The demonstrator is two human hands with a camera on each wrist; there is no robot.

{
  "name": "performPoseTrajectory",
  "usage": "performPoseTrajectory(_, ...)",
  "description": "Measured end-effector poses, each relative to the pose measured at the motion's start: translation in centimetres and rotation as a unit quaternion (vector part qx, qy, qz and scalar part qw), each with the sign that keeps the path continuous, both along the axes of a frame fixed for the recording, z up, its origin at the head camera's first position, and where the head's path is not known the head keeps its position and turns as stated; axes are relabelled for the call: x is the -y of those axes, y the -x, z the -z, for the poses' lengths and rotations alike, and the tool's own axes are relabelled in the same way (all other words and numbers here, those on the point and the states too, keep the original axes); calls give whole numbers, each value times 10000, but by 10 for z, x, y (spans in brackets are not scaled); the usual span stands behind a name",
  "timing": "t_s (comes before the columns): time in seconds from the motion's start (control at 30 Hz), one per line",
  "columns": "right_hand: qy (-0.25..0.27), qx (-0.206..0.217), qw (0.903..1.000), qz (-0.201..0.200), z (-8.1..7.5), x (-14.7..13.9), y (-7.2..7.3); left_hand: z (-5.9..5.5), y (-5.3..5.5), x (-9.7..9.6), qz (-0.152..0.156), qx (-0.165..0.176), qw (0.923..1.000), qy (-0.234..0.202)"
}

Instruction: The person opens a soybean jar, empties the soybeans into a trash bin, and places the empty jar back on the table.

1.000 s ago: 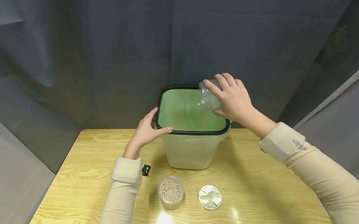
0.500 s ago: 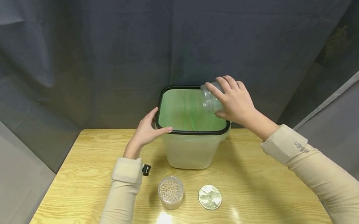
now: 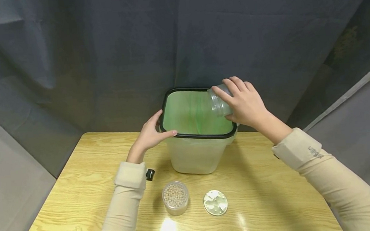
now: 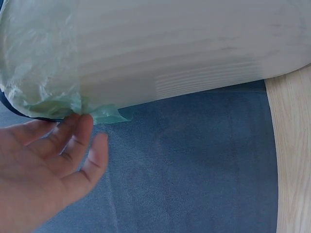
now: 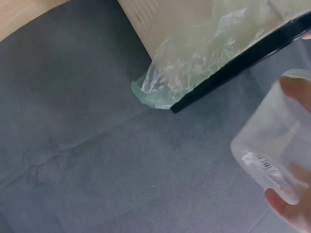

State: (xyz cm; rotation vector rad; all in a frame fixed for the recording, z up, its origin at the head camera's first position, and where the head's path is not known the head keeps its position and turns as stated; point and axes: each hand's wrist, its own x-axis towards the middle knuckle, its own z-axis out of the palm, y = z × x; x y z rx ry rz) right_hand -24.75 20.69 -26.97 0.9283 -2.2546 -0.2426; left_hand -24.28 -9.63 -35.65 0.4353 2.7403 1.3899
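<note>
My right hand (image 3: pixel 247 104) grips a clear plastic jar (image 3: pixel 221 103) round its body. The jar lies tipped on its side over the right part of the bin, mouth toward the inside. In the right wrist view the jar (image 5: pixel 269 141) looks see-through, with a barcode label near its base. The bin (image 3: pixel 195 155) is pale, with a black rim and a green plastic bag lining it. At its front left corner my left hand (image 3: pixel 148 135) rests, thumb and fingers spread along the rim. Left-hand fingertips (image 4: pixel 85 121) touch the bag's overhang (image 4: pixel 109 115) in the left wrist view.
A second clear jar (image 3: pixel 175 197), filled with small pale round beads, stands on the wooden table (image 3: pixel 88 182) in front of the bin. Right of it lies a round shiny lid (image 3: pixel 215 203). A dark grey curtain (image 3: pixel 127 61) hangs close behind the bin.
My right hand has shifted slightly to the right with the jar. Small bits seen at the jar's mouth a second ago no longer show. The left hand and the bin stay put.
</note>
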Motion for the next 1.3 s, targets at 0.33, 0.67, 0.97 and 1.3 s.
performPoseTrajectory(0.33, 1518, 228, 9846, -833, 3, -7, -4, 0, 0, 0, -8, 28, 10000, 1)
performPoseTrajectory(0.67, 187, -666, 9942, -818, -5, -8, -3, 1, 1, 1, -12, 12, 10000, 15)
performPoseTrajectory(0.97, -918, -1515, 9813, -754, 4, -2, 1, 2, 2, 2, 18, 80, 10000, -46)
performPoseTrajectory(1.3, -370, -641, 9963, -425, 3, -13, -7, 2, 2, 1, 52, 55, 10000, -61)
